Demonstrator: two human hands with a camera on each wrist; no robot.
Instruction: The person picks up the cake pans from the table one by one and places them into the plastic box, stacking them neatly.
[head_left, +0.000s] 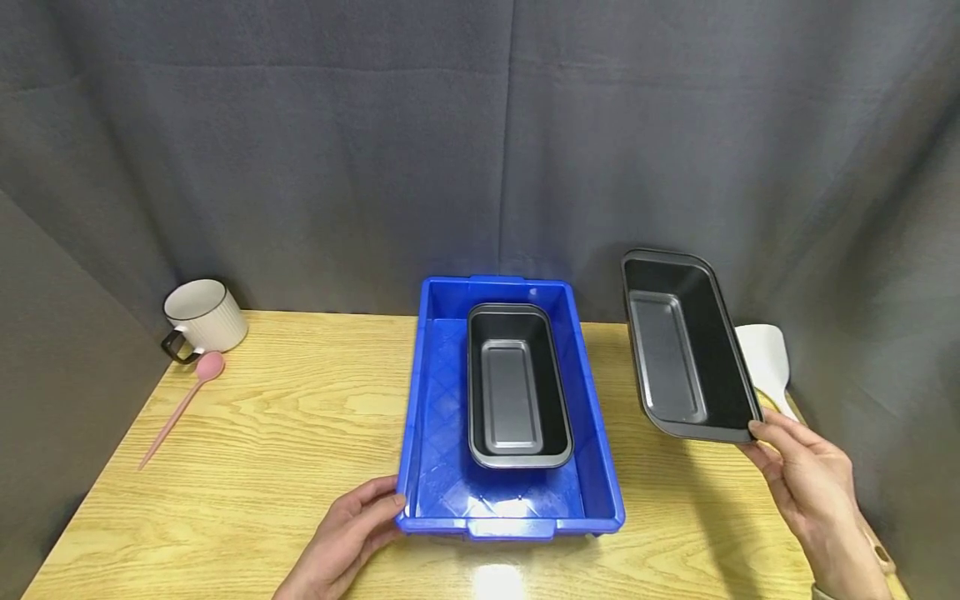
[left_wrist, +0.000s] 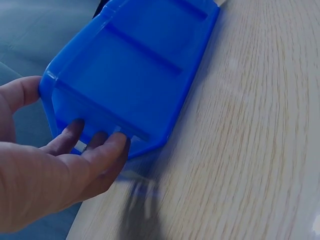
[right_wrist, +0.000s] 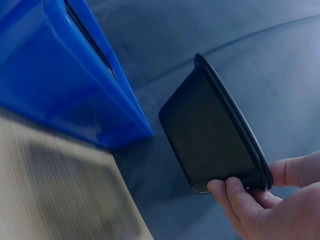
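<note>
A blue plastic tray (head_left: 442,417) stands on the table, with one dark loaf pan (head_left: 512,392) lying inside it, right of the tray's middle. At the tray's near left corner, my left hand (head_left: 348,529) has its thumb on the rim and its fingers against the outer wall, as the left wrist view shows. My right hand (head_left: 813,475) pinches a second dark loaf pan (head_left: 678,350) by its near right corner, thumb on the rim and fingers underneath. That pan hangs tilted above the table, right of the tray. Its dark outer side (right_wrist: 210,135) shows in the right wrist view.
A white ribbed mug (head_left: 206,317) with a black handle stands at the far left. Beside it lies a pink spoon (head_left: 183,408). A white utensil head (head_left: 763,358) lies at the right, partly hidden by the held pan. Grey curtain (head_left: 337,167) borders the table behind.
</note>
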